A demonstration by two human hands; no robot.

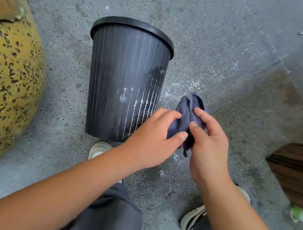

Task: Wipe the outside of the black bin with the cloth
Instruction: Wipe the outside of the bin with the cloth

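Observation:
The black ribbed bin (124, 77) lies on its side on the concrete floor, its rim pointing away from me and whitish streaks showing on its lower right wall. Just right of the bin's base, both hands hold a crumpled dark blue cloth (184, 117) above the floor. My left hand (154, 140) pinches the cloth's left edge between thumb and fingers, partly in front of the bin's bottom corner. My right hand (208, 136) grips the cloth's right side. The cloth is not touching the bin.
A large yellow-brown speckled rounded object (9, 79) fills the left side. A dark wooden surface (293, 171) sits at the right edge, with a pale green thing (299, 215) below it. My shoes (98, 148) stand close behind the bin on grey concrete (223, 48).

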